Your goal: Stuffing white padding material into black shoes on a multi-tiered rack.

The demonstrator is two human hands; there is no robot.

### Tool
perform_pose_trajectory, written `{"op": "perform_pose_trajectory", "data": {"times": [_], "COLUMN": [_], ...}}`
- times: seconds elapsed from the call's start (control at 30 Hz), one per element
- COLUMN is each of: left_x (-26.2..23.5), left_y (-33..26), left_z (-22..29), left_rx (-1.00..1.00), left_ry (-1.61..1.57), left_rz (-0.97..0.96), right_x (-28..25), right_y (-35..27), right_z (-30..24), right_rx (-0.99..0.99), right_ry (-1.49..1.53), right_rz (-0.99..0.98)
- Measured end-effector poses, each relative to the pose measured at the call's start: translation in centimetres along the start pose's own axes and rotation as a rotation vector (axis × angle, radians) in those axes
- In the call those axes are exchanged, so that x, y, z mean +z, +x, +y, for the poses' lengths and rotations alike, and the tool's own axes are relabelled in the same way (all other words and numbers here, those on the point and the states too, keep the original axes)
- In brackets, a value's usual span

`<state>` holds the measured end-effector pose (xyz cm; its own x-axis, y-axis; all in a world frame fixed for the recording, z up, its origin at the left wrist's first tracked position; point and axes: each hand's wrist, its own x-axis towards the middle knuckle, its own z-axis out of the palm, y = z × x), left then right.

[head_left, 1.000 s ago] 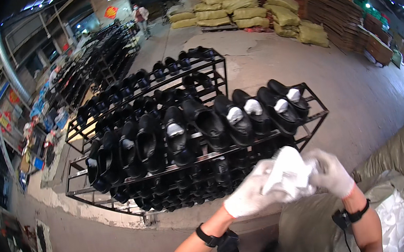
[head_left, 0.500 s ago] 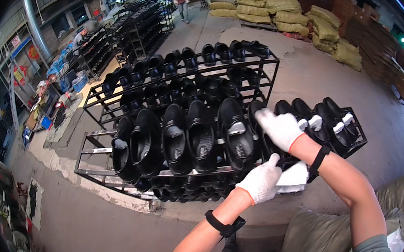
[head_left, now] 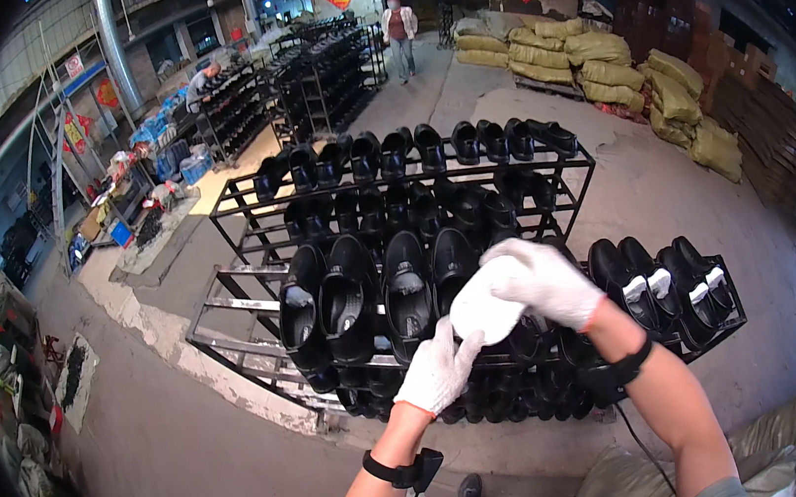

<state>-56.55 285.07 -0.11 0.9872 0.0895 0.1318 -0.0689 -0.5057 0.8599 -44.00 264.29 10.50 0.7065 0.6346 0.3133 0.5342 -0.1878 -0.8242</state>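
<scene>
Both gloved hands now low over near rack (head_left: 231, 343) | right hand (head_left: 546, 280) clamped on white wad (head_left: 480, 310) above black shoe (head_left: 452, 264) | left hand (head_left: 438, 371) newly open beneath, fingertips touching wad | stuffing seemingly underway

Beyond the near rack, a second black metal rack (head_left: 412, 197) carries rows of black shoes (head_left: 425, 146). Stuffed yellow-green sacks (head_left: 592, 51) lie piled at far right, with brown stacked boxes (head_left: 757, 95) just past them. Far back, a person (head_left: 399, 32) stands on the grey concrete floor (head_left: 639, 189). More shoe racks (head_left: 322, 74) fill the far left.
</scene>
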Motion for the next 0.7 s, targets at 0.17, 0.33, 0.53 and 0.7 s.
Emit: {"op": "perform_pose_trajectory", "data": {"times": [0.17,0.33,0.53,0.7], "left_x": [-1.2,-1.9,2.8,-0.4], "left_y": [-0.8,-1.3,0.2,-1.6], "left_z": [-0.4,-1.6,1.3,1.5], "left_rx": [0.049,0.139,0.165,0.154], "left_ry": [0.131,0.343,0.400,0.275], "left_rz": [0.035,0.001,0.026,0.321], "right_x": [5.7,10.5,8.3,7.3], "right_y": [5.8,5.1,4.0,-3.4], "right_z": [-0.4,0.2,6.6,-0.9], "right_rx": [-0.179,-0.066,-0.053,-0.235], "right_ry": [-0.726,-0.957,-1.052,-0.557], "right_rz": [-0.273,-0.317,0.155,0.381]}}
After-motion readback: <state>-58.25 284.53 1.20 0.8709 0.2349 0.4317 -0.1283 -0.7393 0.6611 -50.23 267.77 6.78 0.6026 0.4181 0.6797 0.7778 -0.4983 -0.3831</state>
